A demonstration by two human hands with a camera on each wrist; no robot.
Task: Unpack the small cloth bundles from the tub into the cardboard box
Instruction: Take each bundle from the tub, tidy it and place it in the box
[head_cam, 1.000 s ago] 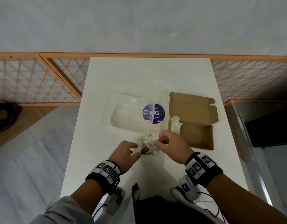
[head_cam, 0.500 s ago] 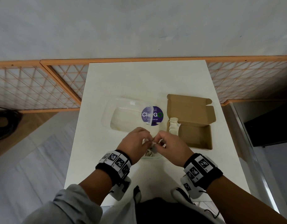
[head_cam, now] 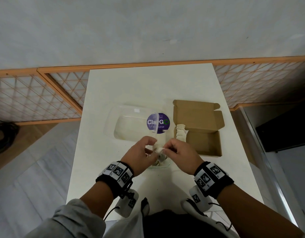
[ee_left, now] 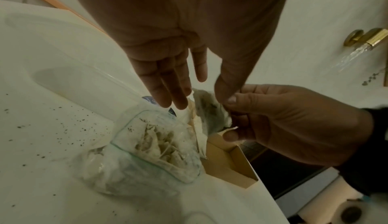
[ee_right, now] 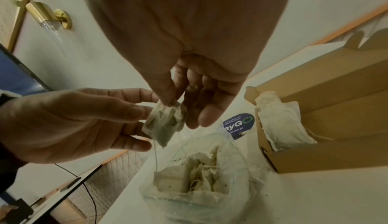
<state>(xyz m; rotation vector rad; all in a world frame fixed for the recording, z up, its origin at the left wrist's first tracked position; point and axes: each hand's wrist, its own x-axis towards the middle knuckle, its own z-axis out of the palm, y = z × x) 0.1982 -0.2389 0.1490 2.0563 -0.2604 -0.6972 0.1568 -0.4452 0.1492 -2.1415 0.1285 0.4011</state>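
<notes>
A small cloth bundle [head_cam: 158, 149] [ee_left: 211, 113] [ee_right: 166, 123] hangs just above the small clear tub [head_cam: 166, 166] [ee_left: 126, 138] [ee_right: 247, 192], which stands at the table's near middle. My left hand [head_cam: 151, 148] [ee_left: 201, 94] [ee_right: 138, 123] pinches the bundle's side. My right hand [head_cam: 167, 149] [ee_left: 228, 118] [ee_right: 174, 104] pinches its top corner. Thin threads trail from the bundle down into the tub, which holds several more bundles [ee_right: 201, 177]. The open cardboard box [head_cam: 204, 143] [ee_right: 327, 154] lies just right of the tub, with pale bundles [head_cam: 181, 133] [ee_right: 281, 124] against its left wall.
A large clear plastic container [head_cam: 131, 124] with a round purple sticker [head_cam: 158, 123] lies behind the tub. Dark crumbs [ee_left: 63, 128] speckle the white table [head_cam: 148, 86]. The table's right edge runs close beside the box. An orange lattice rail [head_cam: 36, 97] lines the wall.
My left hand came in from the tub's left side and took hold of the bundle that my right hand was lifting. Both hands now hold it slightly higher above the tub.
</notes>
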